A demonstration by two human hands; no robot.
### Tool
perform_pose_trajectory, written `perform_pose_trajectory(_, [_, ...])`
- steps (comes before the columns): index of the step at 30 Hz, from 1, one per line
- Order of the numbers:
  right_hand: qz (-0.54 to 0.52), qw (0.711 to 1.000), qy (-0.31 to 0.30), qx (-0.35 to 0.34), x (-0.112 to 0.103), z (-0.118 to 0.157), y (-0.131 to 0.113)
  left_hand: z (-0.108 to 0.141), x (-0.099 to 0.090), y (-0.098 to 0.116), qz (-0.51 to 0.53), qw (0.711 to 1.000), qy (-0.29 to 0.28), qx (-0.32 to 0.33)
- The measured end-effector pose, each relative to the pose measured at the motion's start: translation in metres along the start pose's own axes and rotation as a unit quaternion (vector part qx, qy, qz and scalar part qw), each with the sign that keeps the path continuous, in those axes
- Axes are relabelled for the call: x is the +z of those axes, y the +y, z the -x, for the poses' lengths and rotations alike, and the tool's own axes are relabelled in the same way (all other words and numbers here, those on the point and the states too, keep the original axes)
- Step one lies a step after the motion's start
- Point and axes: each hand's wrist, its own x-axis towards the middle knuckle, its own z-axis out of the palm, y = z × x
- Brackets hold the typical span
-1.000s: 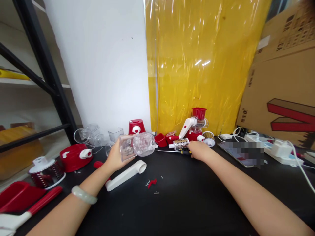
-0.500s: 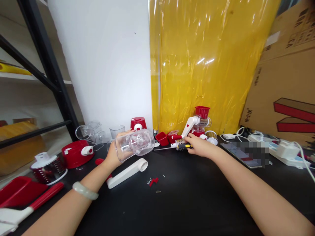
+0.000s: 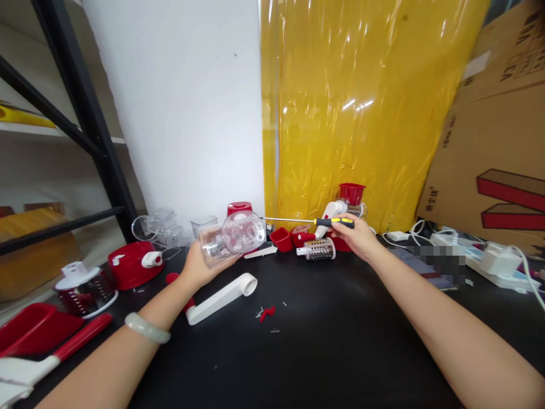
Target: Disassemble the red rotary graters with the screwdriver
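My left hand is closed around a clear plastic grater housing, held above the black table with its round end facing right. My right hand grips a screwdriver by its black and yellow handle. The long metal shaft points left, its tip close to the housing's right edge; whether they touch I cannot tell. Below the screwdriver lies a metal grater drum. Under my left hand rests a white crank handle with a red grip. Small red parts and several screws lie in front.
At left are a red base, a slicing drum, a red tray and clear parts. An assembled grater stands behind my right hand. A phone, power strip and carton are at right.
My right hand has lifted the screwdriver up from beside the grater drum, bringing its tip near the clear housing. The housing has turned slightly in my left hand.
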Motion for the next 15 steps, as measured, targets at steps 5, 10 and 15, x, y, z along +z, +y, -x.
perform_pose_trajectory(5, [-0.203, 0.971, 0.128, -0.012, -0.007, -0.011, -0.006, -0.002, 0.001, -0.002, -0.061, 0.997, -0.028, 0.043])
perform_pose_trajectory(10, [-0.239, 0.954, 0.179, -0.024, -0.014, -0.018, -0.005, -0.011, -0.005, -0.011, -0.006, 0.996, -0.085, -0.004])
perform_pose_trajectory(15, [-0.249, 0.954, 0.166, -0.022, -0.011, -0.017, -0.006, -0.013, -0.01, -0.012, 0.013, 0.988, -0.147, -0.042])
